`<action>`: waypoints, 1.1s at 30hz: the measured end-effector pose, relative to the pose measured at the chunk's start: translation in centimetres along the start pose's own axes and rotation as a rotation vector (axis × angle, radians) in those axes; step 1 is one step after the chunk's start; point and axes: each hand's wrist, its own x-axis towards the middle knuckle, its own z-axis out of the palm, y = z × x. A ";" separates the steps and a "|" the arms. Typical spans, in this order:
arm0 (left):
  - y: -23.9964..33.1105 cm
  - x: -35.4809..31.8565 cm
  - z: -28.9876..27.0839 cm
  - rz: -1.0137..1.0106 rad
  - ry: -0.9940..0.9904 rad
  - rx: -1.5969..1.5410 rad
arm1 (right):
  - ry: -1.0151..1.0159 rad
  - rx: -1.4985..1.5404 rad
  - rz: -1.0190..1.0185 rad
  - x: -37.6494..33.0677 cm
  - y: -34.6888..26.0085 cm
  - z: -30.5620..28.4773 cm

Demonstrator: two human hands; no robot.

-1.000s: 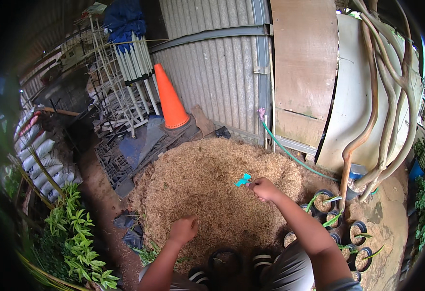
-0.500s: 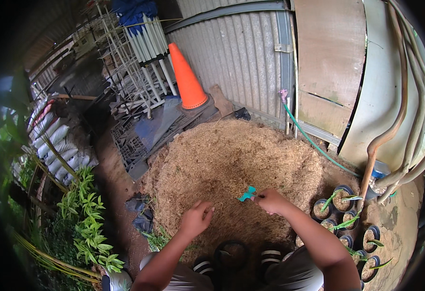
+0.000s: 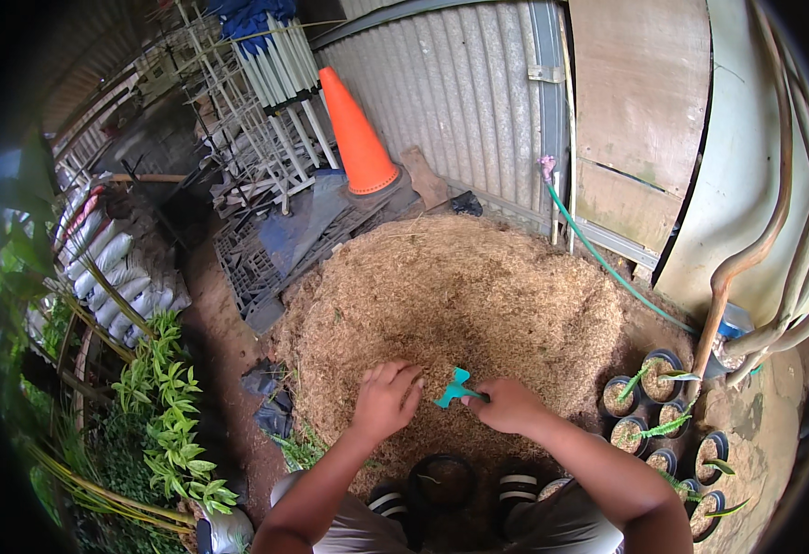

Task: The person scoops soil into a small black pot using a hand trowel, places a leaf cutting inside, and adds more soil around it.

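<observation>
Trowel, teal, lies between the two hands low on the sawdust heap, its handle pinched shut in the right hand. Left hand rests just beside the blade, fingers curled, holding nothing visible. Half a second ago the left hand was further left and lower; it has come in toward the trowel, and the right hand has drawn back nearer the body. At far left, stacked sacks and leafy plants. A black pot sits between the knees, below the hands. Behind the heap, an orange cone against the corrugated wall. A green hose crosses to the right. Seedling pots cluster at the right.
</observation>
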 end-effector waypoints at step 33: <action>-0.2 0.2 -0.6 0.009 -0.049 0.026 | 0.068 0.018 -0.063 -0.9 0.4 1.6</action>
